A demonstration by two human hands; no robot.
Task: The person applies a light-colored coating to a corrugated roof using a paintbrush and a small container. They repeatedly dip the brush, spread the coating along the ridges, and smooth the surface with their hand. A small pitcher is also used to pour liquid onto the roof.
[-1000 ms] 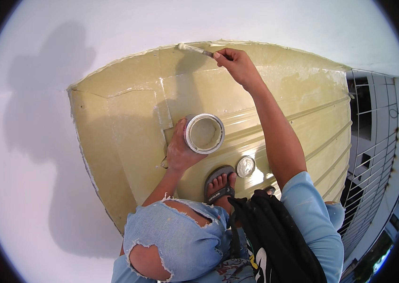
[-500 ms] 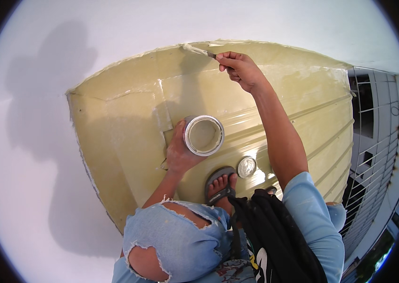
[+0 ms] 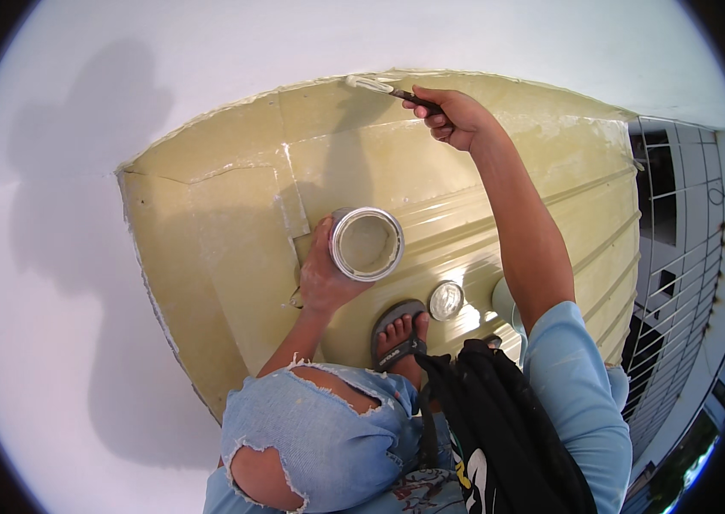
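Note:
My left hand (image 3: 325,276) is closed around the side of an open metal can (image 3: 366,244), steadying it upright; pale greyish paste lies inside its rim. In my right hand (image 3: 457,118), stretched out to the far side, the fingers grip a small dark-handled spreading tool (image 3: 392,91). Thick off-white paste coats its head, which hides whether it is a brush or a putty knife. The tool's tip is close to the seam where the yellowish metal roofing (image 3: 431,176) meets the white wall (image 3: 234,51). A whitish strip of paste runs along that seam.
A round, shiny can lid (image 3: 446,301) lies beside my sandalled foot (image 3: 400,334). Partly behind my right forearm is a pale rounded object (image 3: 504,300). A black bag (image 3: 500,428) hangs at my front. Raised ribs cross the roofing; a metal grille (image 3: 680,223) stands along the right.
My right hand has moved slightly right, drawing the tool along the seam and a little off it. The pale object behind my forearm now shows more. My left hand still holds the can.

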